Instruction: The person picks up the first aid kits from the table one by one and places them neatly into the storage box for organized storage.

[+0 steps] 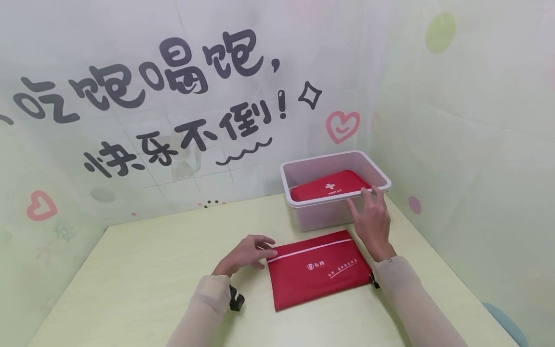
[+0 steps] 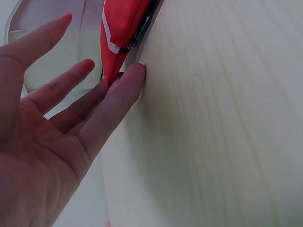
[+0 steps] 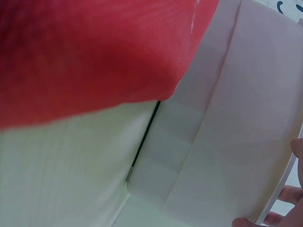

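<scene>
A flat red pouch (image 1: 318, 272) with a white stripe and white print lies on the table. My left hand (image 1: 247, 253) is at its upper left corner, fingers loosely extended. In the left wrist view, the pouch's corner (image 2: 113, 61) touches the lower fingers (image 2: 116, 97). Behind the pouch stands a pale plastic bin (image 1: 323, 219), which holds a red first aid pouch (image 1: 327, 187) with a white cross. My right hand (image 1: 373, 224) grips the bin's near rim at the right, fingers over the edge and thumb against the outer wall.
The light wooden table (image 1: 160, 260) extends left of the pouch. Pale wall sheeting (image 1: 243, 178) with black lettering rises behind the table. Another pale wall (image 1: 468, 168) runs along the right side, close to the bin. A bluish rounded object (image 1: 505, 320) shows beyond the right table edge.
</scene>
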### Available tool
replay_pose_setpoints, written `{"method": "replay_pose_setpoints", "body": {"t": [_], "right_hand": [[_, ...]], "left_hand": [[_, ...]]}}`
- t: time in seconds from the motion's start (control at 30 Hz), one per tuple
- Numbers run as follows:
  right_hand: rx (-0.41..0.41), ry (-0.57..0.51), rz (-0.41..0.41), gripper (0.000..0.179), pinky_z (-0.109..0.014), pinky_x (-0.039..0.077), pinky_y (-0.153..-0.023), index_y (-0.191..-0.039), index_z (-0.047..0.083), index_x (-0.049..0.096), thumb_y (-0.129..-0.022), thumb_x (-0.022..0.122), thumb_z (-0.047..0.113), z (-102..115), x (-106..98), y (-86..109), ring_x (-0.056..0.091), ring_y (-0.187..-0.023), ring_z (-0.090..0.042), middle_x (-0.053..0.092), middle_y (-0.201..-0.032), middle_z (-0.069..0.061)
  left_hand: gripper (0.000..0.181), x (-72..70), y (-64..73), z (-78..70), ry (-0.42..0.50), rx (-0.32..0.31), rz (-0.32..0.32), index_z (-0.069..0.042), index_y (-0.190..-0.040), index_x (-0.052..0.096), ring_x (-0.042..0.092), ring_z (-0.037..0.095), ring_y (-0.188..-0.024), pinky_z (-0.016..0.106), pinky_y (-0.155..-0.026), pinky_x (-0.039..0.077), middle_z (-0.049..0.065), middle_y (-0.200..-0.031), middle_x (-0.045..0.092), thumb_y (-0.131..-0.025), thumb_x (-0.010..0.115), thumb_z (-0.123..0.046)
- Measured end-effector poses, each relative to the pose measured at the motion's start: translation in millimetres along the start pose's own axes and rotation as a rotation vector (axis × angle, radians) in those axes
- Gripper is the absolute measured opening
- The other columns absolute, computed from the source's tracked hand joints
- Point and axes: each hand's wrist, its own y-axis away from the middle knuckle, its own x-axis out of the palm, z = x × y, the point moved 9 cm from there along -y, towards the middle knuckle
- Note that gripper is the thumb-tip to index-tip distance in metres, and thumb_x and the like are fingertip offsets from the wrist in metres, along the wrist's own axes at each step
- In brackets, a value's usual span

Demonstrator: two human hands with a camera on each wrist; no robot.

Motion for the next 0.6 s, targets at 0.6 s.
{"method": "replay_pose_setpoints", "body": {"t": [0.6], "right_hand": [[-0.023, -0.003, -0.027, 0.055, -0.056, 0.055, -0.087, -0.131, -0.001, 0.058, -0.09, 0.074, 0.031, -1, -1, 0.2, 0.055, -0.121, -0.042, 0.048, -0.138, -0.024]], "left_hand": [[0.045, 12.0, -10.0, 1.0, -0.209, -0.014, -0.041, -0.009, -0.121, 0.07, 0.058, 0.021, -0.093, 0.036, -0.081, 0.053, 0.003, -0.102, 0.064, -0.079, 0.084, -0.021]]}}
